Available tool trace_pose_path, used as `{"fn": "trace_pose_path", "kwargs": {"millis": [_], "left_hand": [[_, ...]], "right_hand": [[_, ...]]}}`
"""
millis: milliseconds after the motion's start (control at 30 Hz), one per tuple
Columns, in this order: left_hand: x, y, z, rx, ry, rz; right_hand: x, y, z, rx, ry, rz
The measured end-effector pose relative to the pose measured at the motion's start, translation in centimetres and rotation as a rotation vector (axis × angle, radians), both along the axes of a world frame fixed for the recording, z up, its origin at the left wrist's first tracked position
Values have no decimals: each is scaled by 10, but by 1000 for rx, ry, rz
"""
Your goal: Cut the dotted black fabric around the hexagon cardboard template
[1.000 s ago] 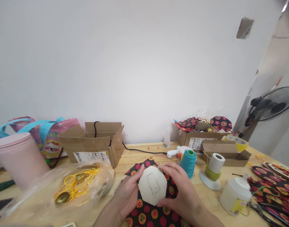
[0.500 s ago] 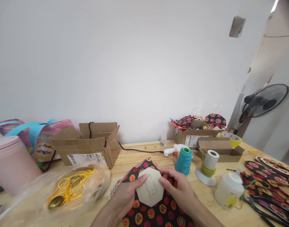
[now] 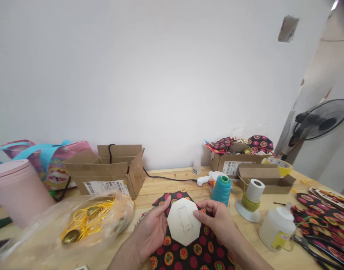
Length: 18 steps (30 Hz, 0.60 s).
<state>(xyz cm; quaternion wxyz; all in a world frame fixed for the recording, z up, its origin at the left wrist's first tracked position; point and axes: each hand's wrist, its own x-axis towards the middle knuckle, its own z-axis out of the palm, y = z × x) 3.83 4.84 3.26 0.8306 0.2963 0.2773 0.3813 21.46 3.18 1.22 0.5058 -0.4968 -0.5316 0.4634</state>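
A cream octagonal piece of board (image 3: 184, 222), with a rough rectangle drawn on it, lies on dark fabric (image 3: 188, 255) printed with red, orange and green circles. My left hand (image 3: 152, 227) holds the fabric from its left side. Its thumb points up beside the board, off the board's face, and its other fingers are partly hidden by the cloth. At the right edge, my right hand (image 3: 217, 217) has its thumb on the board and its bent index finger at the fabric, pinching both.
Behind my hands stand a teal thread cone (image 3: 221, 190), a white glue gun (image 3: 209, 179) and a spool of green cord (image 3: 250, 202). A white bottle (image 3: 277, 227) and black scissors (image 3: 315, 243) lie right. Left are a cardboard box (image 3: 104, 174) and a plastic bag of yellow cords (image 3: 90, 221).
My left thumb has lifted off the board and now points up beside it. My right hand stays at the right edge. The whole view has shifted slightly.
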Motion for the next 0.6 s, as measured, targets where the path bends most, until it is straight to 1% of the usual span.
{"fn": "trace_pose_path", "kwargs": {"millis": [67,133,267,400,533,600], "left_hand": [[-2,1,0,-2,-47,-28],[-4,0,0,14,-33,-36],[-2,-5,0,100,74,14],[3,-5,-3,193,175,35],[6,-4,-5,211,287,90],[7,-5,-4,218,313,115]], "right_hand": [[1,0,0,-17,29,-1],[1,-1,1,-25,49,-2],[1,-1,2,-20,62,3],[-2,-1,2,5,28,-5],[-3,-2,4,41,-27,-21],[-2,-2,6,62,-53,-26]]}}
